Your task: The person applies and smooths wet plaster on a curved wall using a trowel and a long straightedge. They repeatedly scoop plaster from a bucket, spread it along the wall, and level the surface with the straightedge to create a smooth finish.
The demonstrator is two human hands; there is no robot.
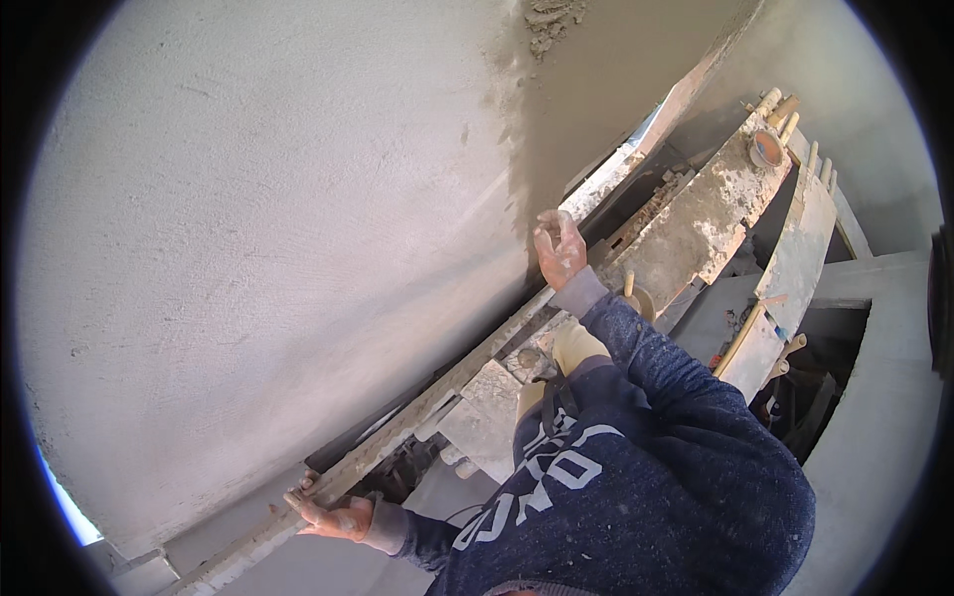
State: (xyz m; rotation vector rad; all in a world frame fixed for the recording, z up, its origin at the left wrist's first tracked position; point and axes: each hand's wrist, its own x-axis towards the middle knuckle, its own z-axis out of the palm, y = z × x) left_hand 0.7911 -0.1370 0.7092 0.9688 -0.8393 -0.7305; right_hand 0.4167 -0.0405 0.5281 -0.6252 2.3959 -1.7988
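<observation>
A long, mortar-stained straightedge (pixel 437 395) runs diagonally along the pale plastered wall (pixel 248 228), from lower left toward upper right. My left hand (pixel 338 519) is closed around its lower part, with the fingertips showing over the edge. Farther up, my right hand (pixel 561 250) has curled fingers at the bar, palm turned up and smeared with plaster. The hand itself partly hides its contact with the bar. Beyond this hand lies a darker, wet-looking plaster band (pixel 596 79), with a rough mortar lump (pixel 549 22) at the top.
Mortar-covered scaffold boards (pixel 686 238) lie on poles at the right. A round container with an orange inside (pixel 766 149) stands at their far end; another bucket (pixel 644 302) is beside my right sleeve. Dark gaps open between boards, and a dark rectangular opening (pixel 820 368) lies below.
</observation>
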